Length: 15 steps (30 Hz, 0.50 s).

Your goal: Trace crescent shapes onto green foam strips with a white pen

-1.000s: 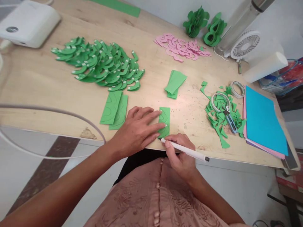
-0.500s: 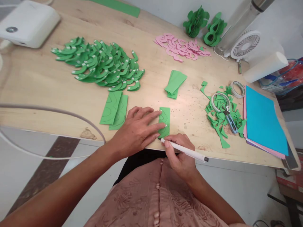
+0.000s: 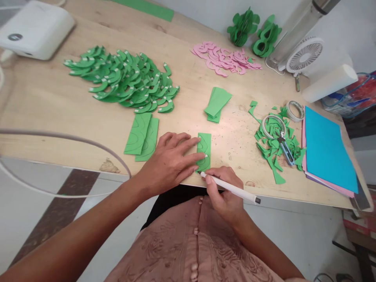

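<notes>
My left hand point(image 3: 174, 162) lies flat with fingers spread, its fingertips pressing the left edge of a small green paper piece point(image 3: 205, 145). Dark curved outlines show on that paper. Closed around a white pen point(image 3: 232, 187), my right hand point(image 3: 225, 196) rests at the table's front edge. The pen's tip touches or nearly touches the paper's lower left corner. Left of my left hand lie two green paper strips point(image 3: 137, 133) with drawn curves, partly overlapping. A small stack of green strips point(image 3: 217, 102) sits beyond the outlined paper.
A heap of curved green cutouts point(image 3: 126, 80) fills the left middle. Pink cutouts point(image 3: 223, 58) lie at the back. Green scraps point(image 3: 272, 147), a tape roll point(image 3: 295, 111) and a blue-handled cutting tool point(image 3: 286, 152) are right, beside blue sheets point(image 3: 330, 149). A cable point(image 3: 88, 137) loops left.
My right hand and the pen have shifted very slightly to the right. My left hand and the paper have stayed in place.
</notes>
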Available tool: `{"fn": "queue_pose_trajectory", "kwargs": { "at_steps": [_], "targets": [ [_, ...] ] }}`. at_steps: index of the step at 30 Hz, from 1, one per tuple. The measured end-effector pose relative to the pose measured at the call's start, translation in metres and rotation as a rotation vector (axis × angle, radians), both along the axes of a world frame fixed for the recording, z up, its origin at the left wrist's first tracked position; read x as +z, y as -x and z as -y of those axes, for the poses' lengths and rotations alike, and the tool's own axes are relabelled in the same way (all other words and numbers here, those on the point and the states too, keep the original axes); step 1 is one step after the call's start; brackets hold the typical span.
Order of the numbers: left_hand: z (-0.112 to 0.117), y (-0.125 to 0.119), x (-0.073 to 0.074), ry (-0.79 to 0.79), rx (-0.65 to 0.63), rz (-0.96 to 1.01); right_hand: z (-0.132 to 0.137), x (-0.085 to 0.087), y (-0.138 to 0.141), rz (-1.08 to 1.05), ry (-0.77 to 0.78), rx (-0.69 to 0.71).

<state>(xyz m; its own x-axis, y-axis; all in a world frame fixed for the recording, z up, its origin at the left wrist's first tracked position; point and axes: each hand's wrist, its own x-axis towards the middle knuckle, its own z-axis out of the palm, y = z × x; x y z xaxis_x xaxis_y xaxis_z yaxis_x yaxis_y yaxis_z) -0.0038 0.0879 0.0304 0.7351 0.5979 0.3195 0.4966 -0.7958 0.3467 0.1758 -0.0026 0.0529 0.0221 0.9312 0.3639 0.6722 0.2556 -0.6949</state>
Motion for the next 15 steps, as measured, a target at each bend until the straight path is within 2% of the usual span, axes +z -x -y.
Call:
{"fn": "queue_pose_trajectory", "kwargs": {
  "at_steps": [15],
  "targets": [
    [-0.0008, -0.0009, 0.0009, 0.006, 0.002, 0.006, -0.0008, 0.0004, 0.0006, 0.032, 0.034, 0.008]
  ]
}}
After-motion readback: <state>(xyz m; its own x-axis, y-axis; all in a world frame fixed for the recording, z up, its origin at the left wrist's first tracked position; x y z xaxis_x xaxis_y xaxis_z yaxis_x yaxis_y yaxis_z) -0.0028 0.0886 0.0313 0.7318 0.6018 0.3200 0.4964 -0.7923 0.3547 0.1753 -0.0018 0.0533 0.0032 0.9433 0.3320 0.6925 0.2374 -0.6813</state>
